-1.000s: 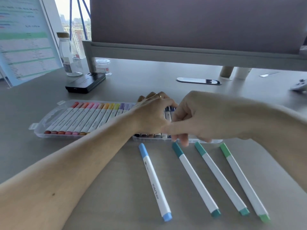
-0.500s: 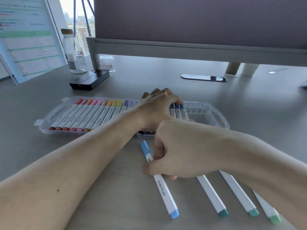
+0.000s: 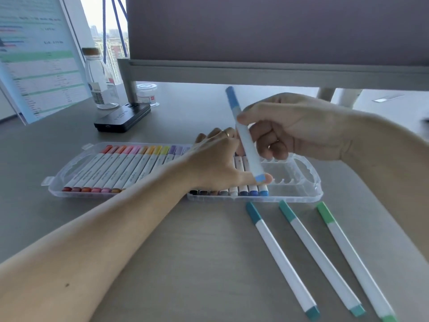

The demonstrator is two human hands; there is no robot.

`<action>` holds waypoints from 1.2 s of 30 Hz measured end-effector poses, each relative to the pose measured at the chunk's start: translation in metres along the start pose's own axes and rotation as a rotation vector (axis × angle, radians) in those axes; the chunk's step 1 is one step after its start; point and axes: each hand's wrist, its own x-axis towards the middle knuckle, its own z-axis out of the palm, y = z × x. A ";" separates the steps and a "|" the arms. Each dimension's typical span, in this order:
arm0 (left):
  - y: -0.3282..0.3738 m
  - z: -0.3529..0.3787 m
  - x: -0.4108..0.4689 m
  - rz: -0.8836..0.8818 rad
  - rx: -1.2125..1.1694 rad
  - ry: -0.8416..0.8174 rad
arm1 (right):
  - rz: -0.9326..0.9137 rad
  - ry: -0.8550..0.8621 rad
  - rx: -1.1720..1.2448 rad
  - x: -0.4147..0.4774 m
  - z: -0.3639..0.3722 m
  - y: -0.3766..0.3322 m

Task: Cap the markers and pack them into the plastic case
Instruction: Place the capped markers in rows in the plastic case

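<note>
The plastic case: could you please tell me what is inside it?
A row of capped markers, reds to purples at left, then browns to blues; the slots at right are bare. The left hand covers the markers between. The right hand holds a blue marker above.

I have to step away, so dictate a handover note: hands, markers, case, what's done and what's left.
Right hand grips the light blue marker, tilted over the plastic case.
Left hand rests on the packed markers.
Done: most slots filled.
Left: seat the light blue one, then the teal marker, turquoise marker and green marker from the desk.
</note>
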 end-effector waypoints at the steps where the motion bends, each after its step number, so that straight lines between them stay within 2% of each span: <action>1: -0.002 0.001 0.001 -0.015 0.026 0.007 | 0.005 0.051 0.052 0.003 -0.004 0.005; 2: -0.001 0.003 0.000 0.008 -0.029 0.027 | 0.010 0.088 0.088 0.006 -0.007 0.010; 8: 0.001 -0.001 -0.002 0.052 0.024 -0.055 | 0.025 0.123 0.170 0.009 -0.025 0.023; 19: -0.011 -0.010 -0.013 -0.002 0.056 -0.124 | 0.244 0.192 0.010 0.010 -0.028 0.037; 22: -0.016 -0.011 -0.010 0.015 0.067 -0.037 | 0.308 0.166 -0.042 0.013 -0.024 0.040; 26: -0.010 -0.011 -0.007 0.029 -0.108 0.143 | 0.369 0.102 -0.147 0.014 -0.017 0.040; 30: 0.004 -0.007 -0.007 0.033 -0.050 0.025 | 0.378 0.103 -0.241 0.014 -0.016 0.043; 36: 0.004 -0.006 -0.006 0.009 -0.007 -0.035 | 0.386 0.093 -0.321 0.016 -0.015 0.046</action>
